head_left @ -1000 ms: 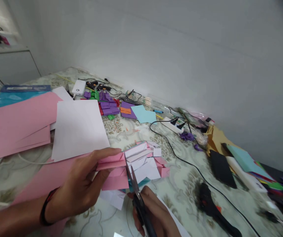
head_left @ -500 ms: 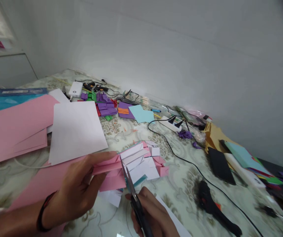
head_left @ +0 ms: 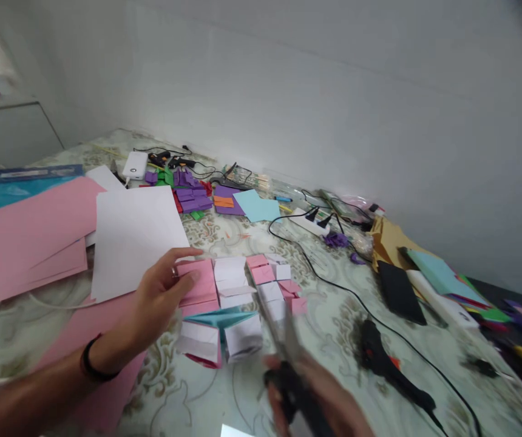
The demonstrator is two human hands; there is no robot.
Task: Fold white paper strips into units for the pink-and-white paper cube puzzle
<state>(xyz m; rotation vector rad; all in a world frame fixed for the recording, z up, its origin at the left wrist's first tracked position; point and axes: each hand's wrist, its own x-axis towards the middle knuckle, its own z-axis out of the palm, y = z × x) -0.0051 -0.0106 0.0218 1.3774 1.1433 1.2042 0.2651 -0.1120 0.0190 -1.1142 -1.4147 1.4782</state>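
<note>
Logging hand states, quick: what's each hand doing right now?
Left hand: holding folded pink paper, thumb against it.
Right hand: closed around black-handled scissors; blades blurred.

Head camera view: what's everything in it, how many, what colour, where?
Flat patterned tabletop: 1, pale, below
Plain wall: 1, grey, behind
Rectangular paper sheets: several, pink, left
Large paper sheet: 1, white, centre-left
Small folded papers: several, purple, back
Long plastic power strip: 1, white, back
Curved plastic glue gun: 1, black, front right
Boxy folded papers: several, pink and white, centre
Metal-bladed scissors: 1, black-handled, front centre
Assorted clutter: uncounted, mixed, back and sides
Left hand: 1, black-banded, at boxy papers
Right hand: 1, bare, holding scissors
</note>
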